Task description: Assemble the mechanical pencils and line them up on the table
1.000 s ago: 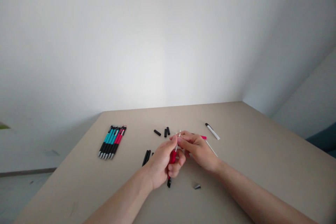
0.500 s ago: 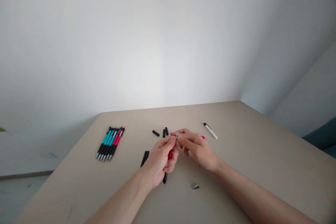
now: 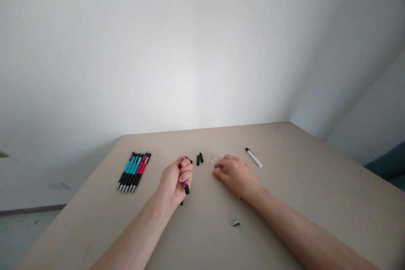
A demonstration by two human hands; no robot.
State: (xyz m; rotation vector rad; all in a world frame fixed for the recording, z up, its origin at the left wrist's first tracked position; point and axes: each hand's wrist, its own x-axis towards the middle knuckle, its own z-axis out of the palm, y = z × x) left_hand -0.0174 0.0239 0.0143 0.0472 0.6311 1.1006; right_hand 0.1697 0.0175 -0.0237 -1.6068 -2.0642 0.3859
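Left hand point(image 3: 177, 177): it is closed in a fist around a pen point(image 3: 186, 188).
Pen: it is red and black, stays inside this fist, and its black end comes out below the fingers.
Right hand point(image 3: 236, 174): thumb and fingers are apart, curved down beside small white bits point(image 3: 212, 162); from here I cannot tell well if they touch.
Black grips point(image 3: 198, 160): two lie side by side on the table point(image 3: 278, 143), between the hands and farther back; a third is partly hidden behind the fist.
White pen point(image 3: 255, 158): it lies slanted, beyond the right hand.
Grey tip point(image 3: 236, 223): it lies alone, nearer to the person.
Pen row point(image 3: 134, 172): cyan ones and red ones lie together, left of the fist.
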